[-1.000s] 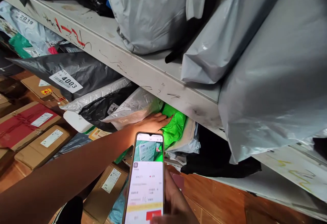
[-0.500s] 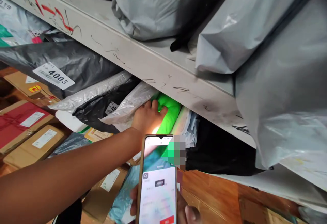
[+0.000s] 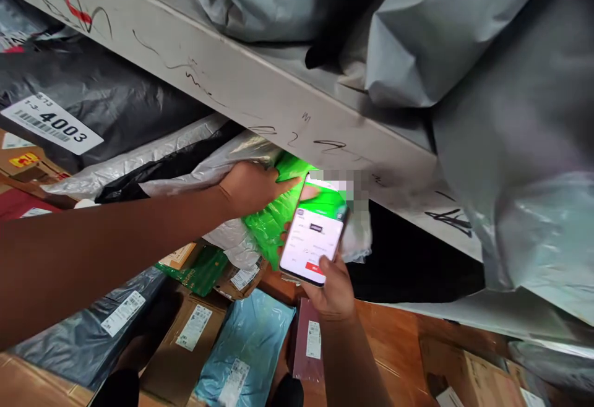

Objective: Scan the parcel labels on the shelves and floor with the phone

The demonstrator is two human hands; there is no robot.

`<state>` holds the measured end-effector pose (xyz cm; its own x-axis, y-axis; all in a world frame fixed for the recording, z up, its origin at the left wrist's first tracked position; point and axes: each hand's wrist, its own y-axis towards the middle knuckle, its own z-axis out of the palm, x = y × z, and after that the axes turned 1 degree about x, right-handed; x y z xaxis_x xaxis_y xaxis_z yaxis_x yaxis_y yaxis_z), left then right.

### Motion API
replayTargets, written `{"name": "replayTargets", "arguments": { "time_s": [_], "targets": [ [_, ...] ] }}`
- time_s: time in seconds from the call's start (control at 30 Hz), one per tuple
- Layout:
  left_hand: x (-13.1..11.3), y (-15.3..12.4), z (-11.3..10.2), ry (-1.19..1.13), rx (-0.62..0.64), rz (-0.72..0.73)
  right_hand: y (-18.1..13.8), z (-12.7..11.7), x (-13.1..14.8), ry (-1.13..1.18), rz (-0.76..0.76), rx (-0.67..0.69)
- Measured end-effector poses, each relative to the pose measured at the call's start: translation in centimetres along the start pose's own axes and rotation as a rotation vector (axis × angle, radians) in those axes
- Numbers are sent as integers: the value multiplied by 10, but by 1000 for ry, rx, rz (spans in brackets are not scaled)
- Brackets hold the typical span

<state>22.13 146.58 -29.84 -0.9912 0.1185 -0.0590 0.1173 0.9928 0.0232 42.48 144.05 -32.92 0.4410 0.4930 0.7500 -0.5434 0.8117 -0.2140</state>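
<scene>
A thin, dark-edged smartphone with a lit screen point(image 3: 309, 243) is gripped in the right hand point(image 3: 334, 286), the thumb resting on the glass beside a red on-screen button. The left hand point(image 3: 250, 187) has its index finger stretched out over a bright green, crinkled plastic bag point(image 3: 264, 227) and the other fingers bent; whether they pinch any plastic cannot be told. The green bag lies between the two hands, partly behind the phone and under the edge of a white, scribbled shelf point(image 3: 273, 107).

The likeliest slip, I judge, is an unwanted press, because the thumb sits so near the red button. The outstretched finger also shows on the phone's screen, so it could block the camera's view of the bag, and glare off the shiny green plastic might wash out detail. The phone, held one-handed close below the shelf, could be knocked loose if the right hand rose into the edge; beneath that hand are a flat light-blue plastic parcel point(image 3: 253, 342) and a narrow dark-red box point(image 3: 309, 357).

A pale, wrinkled plastic bag point(image 3: 234, 240) lies just under the left hand, against the green one. Slick film on film could let it slide out if the green bag were tugged. Whether phone and bag touch is unclear.
</scene>
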Motion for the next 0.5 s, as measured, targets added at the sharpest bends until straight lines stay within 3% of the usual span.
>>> {"name": "replayTargets", "arguments": {
  "time_s": [0.1,0.27,0.37,0.5],
  "targets": [
    [-9,-10,-2,48,-5,-56,-12,-18,1,-36,-61,-117],
    [-59,-15,-4,-75,-86,-458,-20,-53,-13,-30,-31,-42],
    [-79,-15,-2,-174,-157,-467,-20,-59,-13,-41,0,21],
    [-83,-17,5,-354,-149,-464,-20,-50,-1,-61,35,100]
  ]
}}
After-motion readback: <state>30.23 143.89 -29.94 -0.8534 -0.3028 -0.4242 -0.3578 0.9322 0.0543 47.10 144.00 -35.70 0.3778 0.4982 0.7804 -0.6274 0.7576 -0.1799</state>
